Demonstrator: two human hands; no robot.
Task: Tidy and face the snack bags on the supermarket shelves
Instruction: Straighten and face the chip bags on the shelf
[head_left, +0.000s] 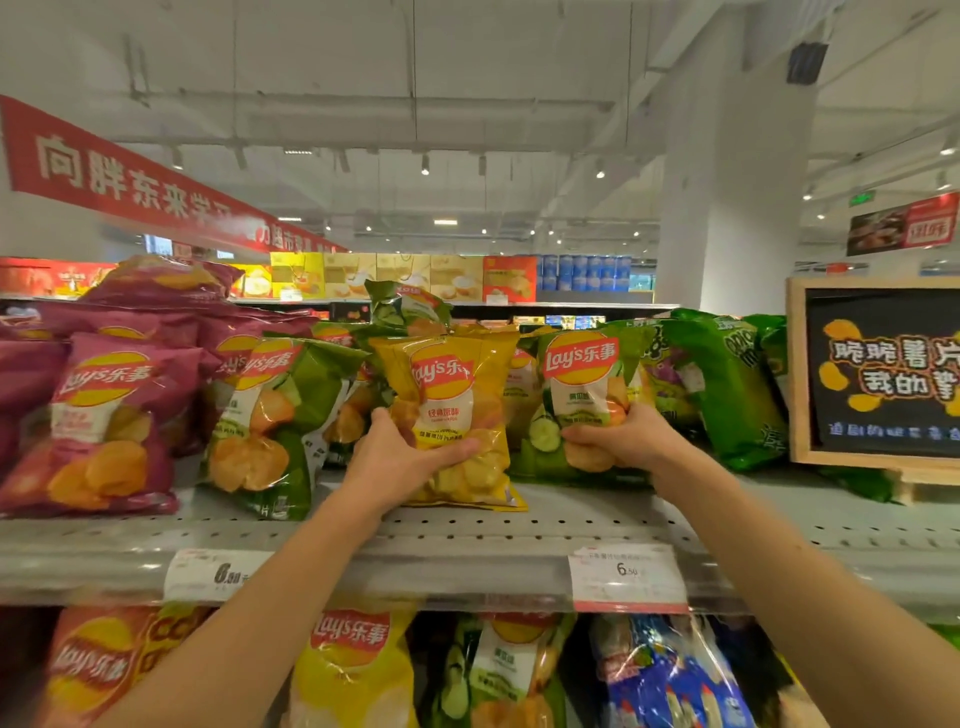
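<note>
On the upper shelf, a maroon chip bag stands at the left with its front outward, beside a green bag leaning right. At centre the yellow chip bag stands upright, long axis vertical, logo facing the camera; the left hand grips its lower half, thumb across the front. Just beside it the green cucumber bag also faces forward, held low by the right hand with curled fingers. A chalkboard sign is cut off at right. The price tags' small print is blurred.
</note>
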